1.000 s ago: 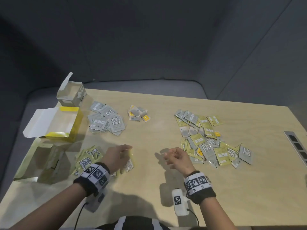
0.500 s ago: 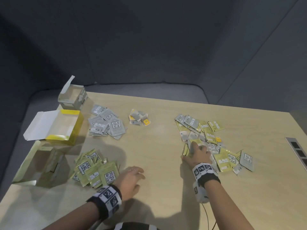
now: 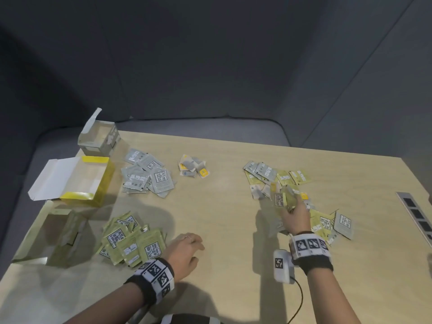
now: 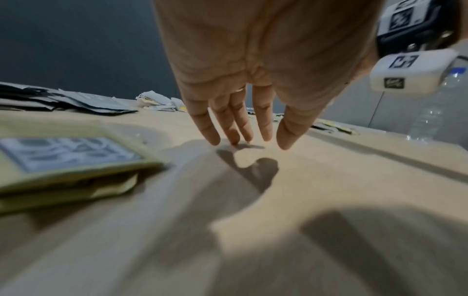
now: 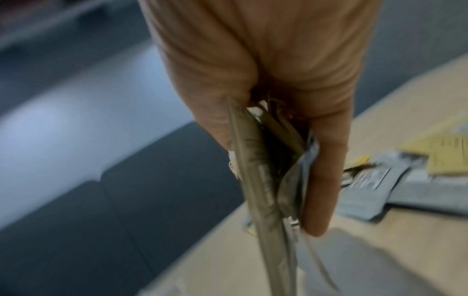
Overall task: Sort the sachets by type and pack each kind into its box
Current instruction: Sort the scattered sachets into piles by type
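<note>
My right hand (image 3: 291, 208) is lifted over the mixed pile of sachets (image 3: 297, 197) at the right and pinches a few sachets (image 5: 268, 180) on edge between thumb and fingers; green and grey ones show. My left hand (image 3: 187, 247) rests open on bare wood, fingers (image 4: 240, 128) straight and tips touching the table, just right of the green sachet pile (image 3: 133, 242). A grey sachet pile (image 3: 147, 176) and a small heap of yellow-tagged sachets (image 3: 192, 168) lie further back. Three open boxes stand at the left: grey (image 3: 99, 139), yellow (image 3: 77, 181), green (image 3: 53, 235).
The wooden table (image 3: 222, 218) has bare room in the middle and along the near edge. A dark slotted panel (image 3: 418, 218) sits at its right edge. A grey sofa and dark walls lie behind. A clear plastic bottle (image 4: 430, 116) shows in the left wrist view.
My right hand reached into the mixed pile and has lifted with sachets pinched in it. My left hand left the green pile and settled open on the table to its right.
</note>
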A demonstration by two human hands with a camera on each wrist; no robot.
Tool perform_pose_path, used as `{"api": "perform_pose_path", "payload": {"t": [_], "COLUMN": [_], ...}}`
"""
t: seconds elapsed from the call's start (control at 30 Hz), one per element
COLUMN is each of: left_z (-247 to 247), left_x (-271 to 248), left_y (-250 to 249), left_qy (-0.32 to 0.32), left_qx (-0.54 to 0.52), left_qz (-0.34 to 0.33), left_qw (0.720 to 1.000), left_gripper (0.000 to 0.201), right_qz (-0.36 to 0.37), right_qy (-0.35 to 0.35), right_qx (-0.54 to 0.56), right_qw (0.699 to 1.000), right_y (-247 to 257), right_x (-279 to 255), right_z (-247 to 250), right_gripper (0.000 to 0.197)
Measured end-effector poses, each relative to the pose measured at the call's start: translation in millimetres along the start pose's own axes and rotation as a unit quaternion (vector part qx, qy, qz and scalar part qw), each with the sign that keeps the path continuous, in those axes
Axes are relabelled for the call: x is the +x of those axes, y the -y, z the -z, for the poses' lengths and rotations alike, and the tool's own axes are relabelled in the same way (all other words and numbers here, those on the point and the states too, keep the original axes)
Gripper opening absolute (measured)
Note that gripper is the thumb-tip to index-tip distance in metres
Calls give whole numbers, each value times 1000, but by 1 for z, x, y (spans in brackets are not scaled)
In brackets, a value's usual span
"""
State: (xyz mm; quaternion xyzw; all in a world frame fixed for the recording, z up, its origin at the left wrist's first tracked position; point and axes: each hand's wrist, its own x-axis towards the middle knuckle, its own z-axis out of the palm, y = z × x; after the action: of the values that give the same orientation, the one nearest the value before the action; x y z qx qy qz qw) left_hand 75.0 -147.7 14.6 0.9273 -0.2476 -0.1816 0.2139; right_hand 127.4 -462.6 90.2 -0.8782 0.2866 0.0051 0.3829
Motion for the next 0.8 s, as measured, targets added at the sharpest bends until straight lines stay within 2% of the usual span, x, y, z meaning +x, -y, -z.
{"api": "perform_pose_path", "payload": {"t": [0.07,0.13,0.17,0.23,0.33,0.43,0.6,0.67,0.73,0.8], "left_z": [7,14,21,37,58,69,67,64,65,68], "left_x": [7,16,20,27,37,47,56,58,61,63], "left_y": [-8,-16,-24,-41,-65,-78,-78,-75,-71,-68], "left_qy": [-22,-64,-83,-118,-171,-157,-152,-159,-158,-134], "left_qx": [-24,-50,-70,-125,-209,-302,-327,-360,-359,-324], "left_qz": [-5,-20,-27,-39,-45,11,48,72,98,120], "left_qw": [999,997,994,984,962,940,931,916,915,929], "left_gripper": [42,46,42,33,36,47,57,62,58,38], "right_qz": [-53,-108,-120,-118,-97,-73,-68,-73,-76,-78], "right_qy": [42,101,132,178,221,249,264,272,281,289], "right_qx": [142,273,311,353,372,376,379,373,366,358], "right_qw": [988,951,934,911,897,889,884,884,884,884], "right_y": [4,8,13,19,22,19,14,10,6,3], "right_x": [-14,-30,-40,-57,-74,-84,-91,-93,-94,-94], "right_z": [6,7,7,4,-9,-22,-30,-30,-31,-33], "right_gripper": [63,45,32,23,25,33,39,39,38,38]}}
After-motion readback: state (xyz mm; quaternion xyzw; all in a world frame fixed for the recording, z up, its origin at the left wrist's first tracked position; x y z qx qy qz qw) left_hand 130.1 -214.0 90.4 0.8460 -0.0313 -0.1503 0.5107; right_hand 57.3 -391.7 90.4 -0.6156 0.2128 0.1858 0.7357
